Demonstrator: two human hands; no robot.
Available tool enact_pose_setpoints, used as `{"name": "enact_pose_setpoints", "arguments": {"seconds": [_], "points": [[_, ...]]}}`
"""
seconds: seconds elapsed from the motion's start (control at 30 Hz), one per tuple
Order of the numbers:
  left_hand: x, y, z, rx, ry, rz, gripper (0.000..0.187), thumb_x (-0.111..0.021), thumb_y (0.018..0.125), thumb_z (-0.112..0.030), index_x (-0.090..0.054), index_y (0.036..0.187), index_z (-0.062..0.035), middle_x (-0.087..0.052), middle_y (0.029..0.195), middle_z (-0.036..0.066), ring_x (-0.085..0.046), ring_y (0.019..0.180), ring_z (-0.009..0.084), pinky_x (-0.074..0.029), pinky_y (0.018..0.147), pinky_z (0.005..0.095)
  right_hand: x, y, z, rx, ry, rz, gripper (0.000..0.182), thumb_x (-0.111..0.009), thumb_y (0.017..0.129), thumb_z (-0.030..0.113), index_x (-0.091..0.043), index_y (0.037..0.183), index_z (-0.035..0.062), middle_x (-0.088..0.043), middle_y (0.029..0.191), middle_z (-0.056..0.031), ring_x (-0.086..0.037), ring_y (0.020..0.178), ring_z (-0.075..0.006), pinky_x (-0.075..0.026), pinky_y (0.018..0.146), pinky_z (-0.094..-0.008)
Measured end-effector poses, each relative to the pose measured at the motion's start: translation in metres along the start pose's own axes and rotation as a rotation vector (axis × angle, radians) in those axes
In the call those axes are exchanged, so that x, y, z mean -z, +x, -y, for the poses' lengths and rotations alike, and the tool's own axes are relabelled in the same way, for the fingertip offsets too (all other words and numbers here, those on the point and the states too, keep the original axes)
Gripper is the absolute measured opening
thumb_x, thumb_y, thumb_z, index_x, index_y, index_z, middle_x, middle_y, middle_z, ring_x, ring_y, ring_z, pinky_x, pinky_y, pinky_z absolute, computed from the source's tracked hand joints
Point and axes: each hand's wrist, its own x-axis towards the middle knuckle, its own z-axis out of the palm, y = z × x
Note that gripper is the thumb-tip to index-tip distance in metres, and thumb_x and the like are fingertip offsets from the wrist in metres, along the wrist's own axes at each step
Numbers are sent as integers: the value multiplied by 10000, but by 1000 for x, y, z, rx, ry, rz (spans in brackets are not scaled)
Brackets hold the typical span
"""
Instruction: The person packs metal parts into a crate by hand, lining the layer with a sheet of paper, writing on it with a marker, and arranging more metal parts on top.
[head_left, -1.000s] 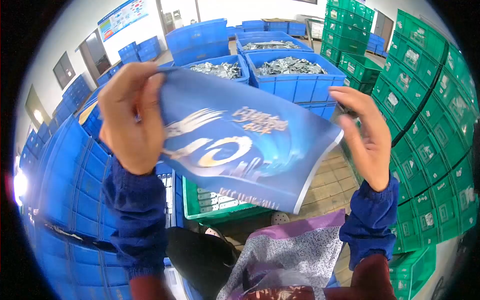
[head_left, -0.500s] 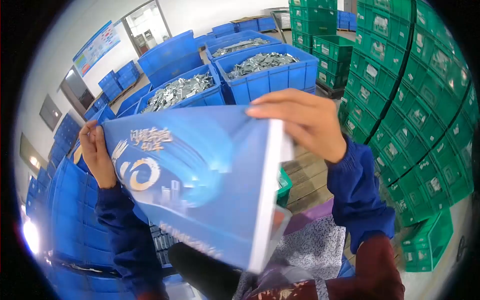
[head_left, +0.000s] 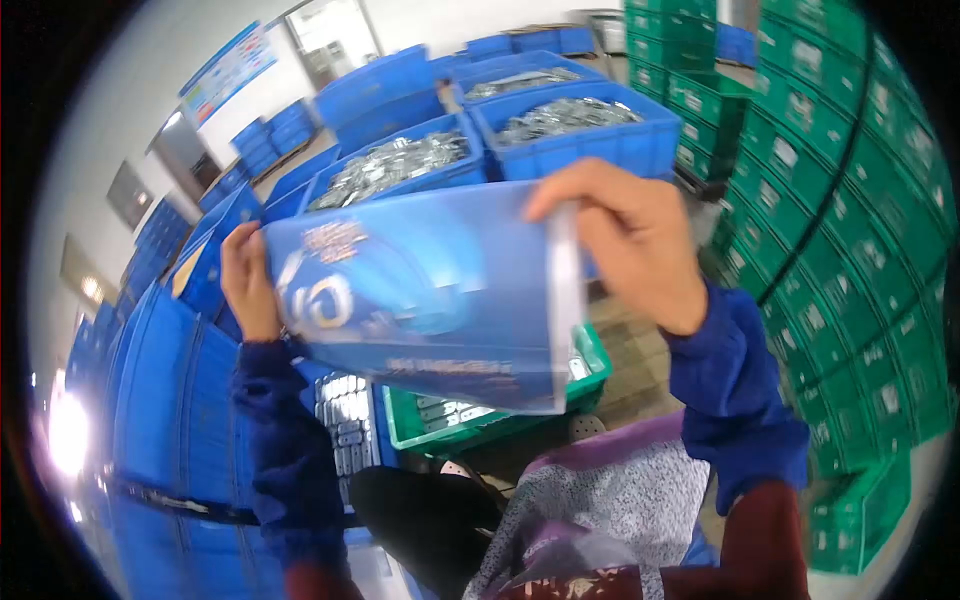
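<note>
A blue printed sheet point(head_left: 440, 290) with a white right edge, pale lettering and a swirl pattern is stretched between both hands. My left hand point(head_left: 250, 282) pinches its upper left side. At the top right corner, my right hand point(head_left: 640, 245) has its fingers and thumb closed on the sheet. Behind and below the sheet, partly covered by it, sits a green crate point(head_left: 598, 375) with silvery metal parts. Rows of metal parts point(head_left: 350, 430) lie to the left of that crate, beside my left forearm.
Large blue bins point(head_left: 600, 155) full of small metal pieces point(head_left: 565, 118) stand ahead. Tall stacks of green crates point(head_left: 850, 240) rise on the right. Blue containers point(head_left: 160, 400) line the left side. A wooden floor point(head_left: 640, 375) shows beyond my patterned apron point(head_left: 620, 480).
The sheet has tilted from a steep slant to nearly level, and its lower edge has risen, uncovering the green crate. Both hands keep hold of it while the view has shifted.
</note>
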Motion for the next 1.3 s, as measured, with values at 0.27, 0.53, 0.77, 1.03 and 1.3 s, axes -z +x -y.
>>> {"name": "enact_pose_setpoints", "arguments": {"seconds": [0.27,0.53,0.77,1.03,1.3], "points": [[8,-9,-49,-188,-30,-365,151,-511,830,-34,-539,978,-46,-578,888,137,-582,807,312,-479,666,370,10,-18,-29,-376,-146,-148,153,-513,854,101,-532,974,9,-538,989,-47,-491,904,-143,-388,801,-256],[70,-40,-112,-633,166,-172,313,-528,736,-41,-500,1035,47,-512,788,150,-548,554,266,-432,417,344,-14,4,-47,-309,-288,-10,354,-556,886,273,-576,1045,-42,-600,960,-191,-573,826,-290,-460,744,-363],[47,-51,-140,-956,364,-149,275,-548,724,-216,-556,874,13,-468,670,78,-475,501,173,-365,384,289,-105,40,80,407,-185,165,470,-522,892,340,-501,1170,-39,-536,1147,-197,-537,1006,-331,-433,853,-397],[93,-44,-128,-704,300,-68,311,-554,762,-149,-500,1000,44,-457,718,97,-497,500,198,-392,371,302,-105,24,36,119,-264,273,261,-516,909,189,-604,946,-54,-624,836,-171,-606,702,-261,-478,633,-338],[107,-44,-89,-507,327,-28,336,-550,756,-58,-490,1085,-31,-506,824,110,-566,550,239,-463,417,314,-33,-21,-73,-223,-384,360,208,-524,875,90,-556,1022,-54,-592,1023,-148,-552,950,-238,-403,876,-311]]}}
